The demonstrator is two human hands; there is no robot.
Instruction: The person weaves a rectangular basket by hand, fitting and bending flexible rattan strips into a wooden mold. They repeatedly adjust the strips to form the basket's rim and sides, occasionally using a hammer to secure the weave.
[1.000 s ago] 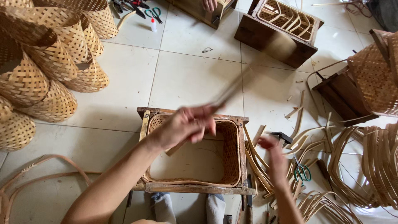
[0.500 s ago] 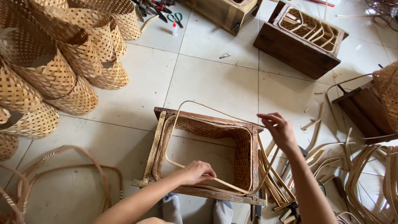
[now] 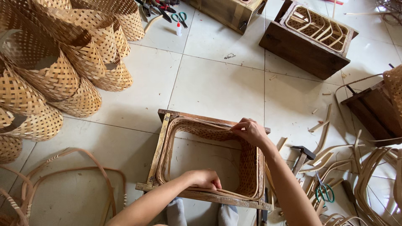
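**Both hands seat a bent cane hoop inside a basket held in a wooden frame**

A square wooden frame (image 3: 160,146) sits on the tiled floor (image 3: 217,83), near the person's knees, and a woven basket (image 3: 247,167) is set down inside it, so the frame seems to keep the basket square while its rim is worked. A pale cane hoop (image 3: 167,144), bent into a rounded rectangle, lies along the inside of the basket's mouth.

The left hand (image 3: 205,179) is at the near edge, fingers curled down over the hoop and pressing it against the near rail; its grip looks clenched on the hoop. The right hand (image 3: 250,130) is at the far right corner, fingertips pinching the hoop where it meets the far rail, apparently to tuck it under the weave. Holding opposite sides at once keeps the springy cane from jumping out of place.

To the left stands a stack of woven baskets (image 3: 63,62), nested and tipped on their sides. At the near left lie loose cane loops (image 3: 83,167). To the right of the frame are a hammer (image 3: 302,155), green-handled scissors (image 3: 324,192) and scattered cane strips (image 3: 377,175), all within reach of the right hand. Far right, a dark wooden box (image 3: 301,48) holds more bent hoops, and further tools (image 3: 161,8) lie at the far edge.
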